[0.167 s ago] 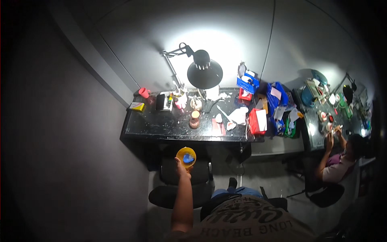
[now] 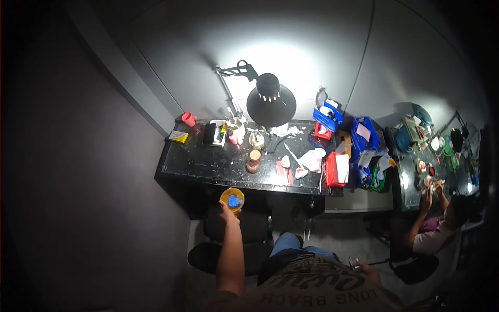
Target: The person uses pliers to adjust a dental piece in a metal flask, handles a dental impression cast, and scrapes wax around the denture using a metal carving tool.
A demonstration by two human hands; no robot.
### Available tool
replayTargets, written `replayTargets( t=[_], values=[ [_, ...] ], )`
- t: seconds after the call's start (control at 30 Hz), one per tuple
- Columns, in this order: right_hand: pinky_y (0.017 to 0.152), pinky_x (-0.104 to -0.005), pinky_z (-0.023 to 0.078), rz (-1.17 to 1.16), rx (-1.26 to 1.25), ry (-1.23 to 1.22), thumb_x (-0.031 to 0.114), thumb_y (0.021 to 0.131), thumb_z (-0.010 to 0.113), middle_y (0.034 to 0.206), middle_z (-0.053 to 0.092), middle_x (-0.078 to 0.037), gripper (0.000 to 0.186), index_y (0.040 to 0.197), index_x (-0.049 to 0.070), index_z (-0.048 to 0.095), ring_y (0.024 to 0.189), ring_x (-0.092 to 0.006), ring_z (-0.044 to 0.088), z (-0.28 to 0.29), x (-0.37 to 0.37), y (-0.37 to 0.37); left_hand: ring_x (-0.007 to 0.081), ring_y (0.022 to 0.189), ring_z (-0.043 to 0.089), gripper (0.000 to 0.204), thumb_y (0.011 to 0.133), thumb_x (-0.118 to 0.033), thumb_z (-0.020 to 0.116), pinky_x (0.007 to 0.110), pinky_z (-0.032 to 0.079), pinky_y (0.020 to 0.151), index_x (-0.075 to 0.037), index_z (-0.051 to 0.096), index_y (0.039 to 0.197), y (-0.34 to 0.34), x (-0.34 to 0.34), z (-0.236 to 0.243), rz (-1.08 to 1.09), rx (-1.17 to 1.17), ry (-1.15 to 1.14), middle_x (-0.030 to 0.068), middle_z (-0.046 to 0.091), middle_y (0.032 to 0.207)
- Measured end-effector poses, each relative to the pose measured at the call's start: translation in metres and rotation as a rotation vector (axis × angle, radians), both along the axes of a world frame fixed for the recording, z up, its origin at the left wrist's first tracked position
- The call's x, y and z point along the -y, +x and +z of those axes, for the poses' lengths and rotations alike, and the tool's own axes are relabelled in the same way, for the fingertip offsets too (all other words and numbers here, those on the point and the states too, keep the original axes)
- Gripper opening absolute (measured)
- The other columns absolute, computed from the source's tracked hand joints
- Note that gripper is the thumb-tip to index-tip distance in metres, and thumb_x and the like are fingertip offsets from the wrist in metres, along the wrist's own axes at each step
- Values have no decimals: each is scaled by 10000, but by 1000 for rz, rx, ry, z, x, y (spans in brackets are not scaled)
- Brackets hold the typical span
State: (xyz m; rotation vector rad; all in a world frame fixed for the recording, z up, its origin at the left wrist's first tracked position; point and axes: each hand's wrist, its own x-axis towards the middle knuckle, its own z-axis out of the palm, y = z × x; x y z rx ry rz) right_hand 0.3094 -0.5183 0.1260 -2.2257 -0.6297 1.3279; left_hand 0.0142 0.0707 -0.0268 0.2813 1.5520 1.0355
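Observation:
A small round yellow bowl [image 2: 224, 196] with a lump of blue material [image 2: 235, 200] inside is gripped at its near side by my left hand [image 2: 228, 214]. It hangs in the air just in front of the black desk's [image 2: 208, 174] near edge, above a black chair. My right hand [image 2: 370, 272] is low beside my body on the right, partly hidden by my shirt. By its fingers shows a small shiny thing [image 2: 354, 262], too small to name. Its fingers are closed.
A black desk lamp [image 2: 271, 104] lights a brown jar [image 2: 253, 165], a red cup [image 2: 188, 119], a tool pot [image 2: 235, 128], white tissue [image 2: 312, 160] and red bins [image 2: 337, 170]. Blue bins [image 2: 362, 136] stand right. A black chair [image 2: 231, 255] is below. Another person [image 2: 434, 231] works at the right-hand desk.
The bowl in my left hand has moved slightly left and up in the picture. My right hand has come into view at the lower right. The whole view has shifted a little.

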Motion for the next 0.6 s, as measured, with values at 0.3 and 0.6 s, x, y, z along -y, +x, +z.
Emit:
replayTargets(
  t=[0.3, 0.6],
  values=[
    [694, -438, 591, -858, -863, -569, 456, 845, 713, 1025, 702, -127, 495, 1186, 101, 658, 799, -305, 690, -212, 59, 134, 297, 696, 739, 817, 937, -657, 603, 314, 642, 534, -52, 479, 1471, 5, -163, -64, 169, 63, 69, 188, 692, 1174],
    [696, -442, 591, -602, -424, -630, 451, 848, 713, 1053, 699, -123, 480, 1184, 112, 666, 808, -305, 690, -72, -158, 183, 307, 806, 752, 667, 947, -567, 630, 311, 673, 612, 18, 653, 1266, -33, -290, -84, 350, -61, -42, 163, 715, 1147]
  ],
)
